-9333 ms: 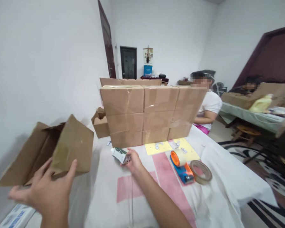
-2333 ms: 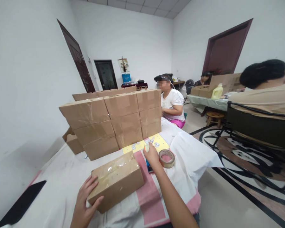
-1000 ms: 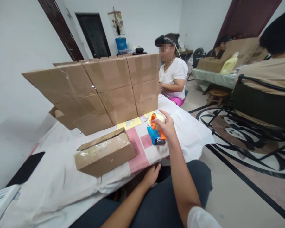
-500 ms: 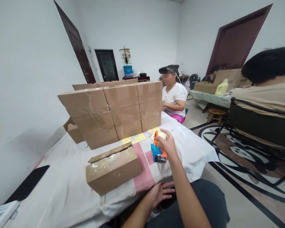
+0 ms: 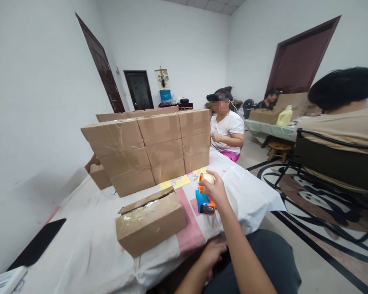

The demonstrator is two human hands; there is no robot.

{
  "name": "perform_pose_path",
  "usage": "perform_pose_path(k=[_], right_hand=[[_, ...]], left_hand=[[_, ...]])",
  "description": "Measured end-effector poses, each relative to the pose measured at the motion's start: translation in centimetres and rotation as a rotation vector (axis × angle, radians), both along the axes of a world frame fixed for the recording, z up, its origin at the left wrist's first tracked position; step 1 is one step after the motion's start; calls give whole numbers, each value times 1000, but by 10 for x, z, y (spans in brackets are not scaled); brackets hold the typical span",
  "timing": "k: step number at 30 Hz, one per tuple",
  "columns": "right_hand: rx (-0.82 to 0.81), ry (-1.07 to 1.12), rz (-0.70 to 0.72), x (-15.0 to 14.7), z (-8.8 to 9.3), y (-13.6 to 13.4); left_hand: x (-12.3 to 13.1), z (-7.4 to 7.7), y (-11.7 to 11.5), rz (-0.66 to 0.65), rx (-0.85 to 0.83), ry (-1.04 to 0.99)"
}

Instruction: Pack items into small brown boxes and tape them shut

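The right hand (image 5: 217, 189) is curled firmly around the tape dispenser (image 5: 203, 198), probably light, stiff and best held by its roll (image 5: 209, 178), with a likely bendable box (image 5: 153, 223) left of that grip and the left hand (image 5: 214, 250), its hold impossible to tell, below.

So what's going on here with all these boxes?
The person's right hand holds a tape dispenser to the right of a cardboard box, which has a dark gap along its top. The left hand is low, near the edge of the table; whether it holds anything isn't clear. Stacked boxes stand behind, and someone in a white shirt sits beyond.
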State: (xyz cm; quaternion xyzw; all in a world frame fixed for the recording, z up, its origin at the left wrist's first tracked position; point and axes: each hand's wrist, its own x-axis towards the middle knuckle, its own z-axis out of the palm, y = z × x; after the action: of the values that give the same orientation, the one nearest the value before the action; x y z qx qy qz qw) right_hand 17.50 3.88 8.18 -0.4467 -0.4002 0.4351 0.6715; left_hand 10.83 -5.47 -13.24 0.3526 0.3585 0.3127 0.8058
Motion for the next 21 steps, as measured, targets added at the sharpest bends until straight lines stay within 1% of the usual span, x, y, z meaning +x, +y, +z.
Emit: perform_pose_path(k=[1,2,3,4,5,7,8,9,10,11,12,13,14,15,17,19,21], right_hand=[[-2,-7,5,-2,-2,1],[-3,-15,13,-4,-5,1],[-1,-19,22,-5,-7,1],[4,-21,31,-6,-9,1],[9,-20,42,-7,-11,0],[2,-8,67,-8,-14,-2],[-13,2,74,-8,-16,-3],[-33,13,76,-8,-18,-4],[-57,23,78,-9,-19,-5],[-79,27,82,-9,-20,-6],[-93,27,88,-10,-21,-7],[-101,24,100,-11,-21,-9],[-101,22,117,-13,-20,-10],[-95,24,137,-15,-19,-12],[-70,38,171,-18,-17,-16],[-51,43,189,-21,-15,-20],[-44,39,165,-22,-16,-23]], left_hand=[[-5,7,-5,-78,22,18],[-10,16,-11,-164,66,44],[-16,29,-15,-234,122,74],[-23,45,-18,-329,243,144],[-31,63,-20,-390,381,234],[-51,102,-18,-386,609,392],[-61,120,-15,-346,694,423],[-70,136,-11,-239,743,448],[-79,149,-7,-78,801,522],[-86,158,-2,98,861,607],[-92,164,3,247,889,698],[-96,167,7,349,899,785],[-98,167,11,395,890,856],[-99,166,13,394,863,908],[-97,162,14,341,807,960],[-92,159,13,314,783,967],[-87,159,12,324,797,932]])
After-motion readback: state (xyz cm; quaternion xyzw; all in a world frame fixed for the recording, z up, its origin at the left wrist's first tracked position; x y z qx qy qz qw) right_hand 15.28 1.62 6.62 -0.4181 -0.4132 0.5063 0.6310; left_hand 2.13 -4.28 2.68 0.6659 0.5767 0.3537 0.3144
